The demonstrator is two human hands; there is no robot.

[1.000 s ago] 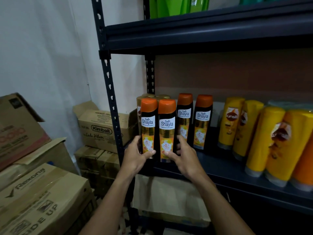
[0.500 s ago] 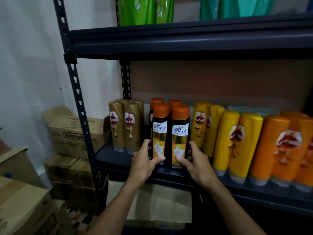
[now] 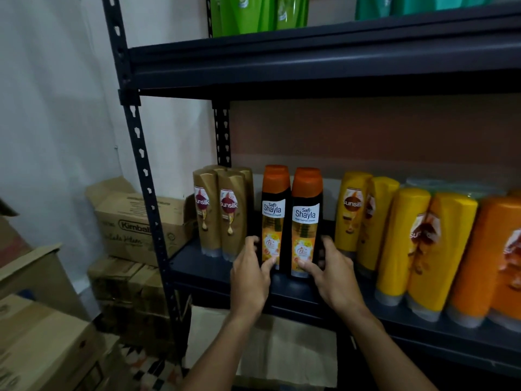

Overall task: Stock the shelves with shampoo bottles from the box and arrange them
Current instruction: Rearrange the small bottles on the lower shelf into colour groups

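Two black Safi Shayla shampoo bottles with orange caps stand upright side by side on the dark metal shelf (image 3: 214, 266). My left hand (image 3: 249, 270) grips the base of the left bottle (image 3: 274, 218). My right hand (image 3: 334, 273) grips the base of the right bottle (image 3: 306, 221). More orange caps show just behind them. Gold Sunsilk bottles (image 3: 222, 213) stand directly to the left, yellow Sunsilk bottles (image 3: 366, 218) to the right.
Orange bottles (image 3: 496, 261) fill the shelf's far right. Green and teal bottles (image 3: 253, 12) sit on the upper shelf. A slotted upright post (image 3: 141, 153) marks the rack's left edge. Cardboard boxes (image 3: 135, 224) are stacked on the floor at left; a brown box (image 3: 284, 342) sits below the shelf.
Both hands slid the pair of Shayla bottles to the right along the shelf and further back, into the gap between the gold and yellow bottles. My view shifted right.
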